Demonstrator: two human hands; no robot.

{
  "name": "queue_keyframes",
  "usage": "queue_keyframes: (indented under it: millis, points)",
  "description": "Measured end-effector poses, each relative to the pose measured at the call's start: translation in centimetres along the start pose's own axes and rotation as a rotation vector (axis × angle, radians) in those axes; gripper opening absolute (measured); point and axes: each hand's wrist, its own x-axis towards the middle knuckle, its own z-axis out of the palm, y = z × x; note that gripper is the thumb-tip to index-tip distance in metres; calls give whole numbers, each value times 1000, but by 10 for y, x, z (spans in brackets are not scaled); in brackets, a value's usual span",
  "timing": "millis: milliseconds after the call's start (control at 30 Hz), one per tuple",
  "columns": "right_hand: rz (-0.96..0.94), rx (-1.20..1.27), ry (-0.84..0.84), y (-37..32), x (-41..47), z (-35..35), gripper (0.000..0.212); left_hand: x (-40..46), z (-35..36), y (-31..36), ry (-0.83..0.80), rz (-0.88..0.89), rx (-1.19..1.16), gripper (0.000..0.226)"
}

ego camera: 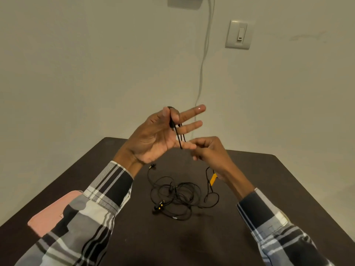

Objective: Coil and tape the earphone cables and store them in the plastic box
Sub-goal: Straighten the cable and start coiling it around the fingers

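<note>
My left hand [163, 133] is raised above the table, palm toward me, fingers spread. Its thumb pins the plug end of a black earphone cable [177, 134], which runs across the fingers in a first loop. My right hand [208, 150] is just to the right, fingers curled, pinching the same cable near my left little finger. The cable drops below my right wrist past a yellow inline remote [213, 179] to a tangled heap of black cable [178, 196] with yellow-marked earbuds on the table. No plastic box or tape can be made out.
The dark table [269, 189] stands against a pale wall with a light switch [238, 34] and a white wire [201, 73] hanging down. A pink flat object [51, 214] lies at the left edge, partly under my left sleeve.
</note>
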Motion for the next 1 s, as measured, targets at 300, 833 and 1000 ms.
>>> queue_keyframes:
  millis: [300,833,1000]
  points:
    - [33,-174,-25,9,-26,12,21,2,-20,-11,331,-43,453,24]
    - [-103,-691,58,-34,-20,-44,10,-1,-28,-32,-2,-415,1008,27]
    - [-190,-590,45,-42,-8,-52,11,-7,-8,-20,-106,-472,747,29]
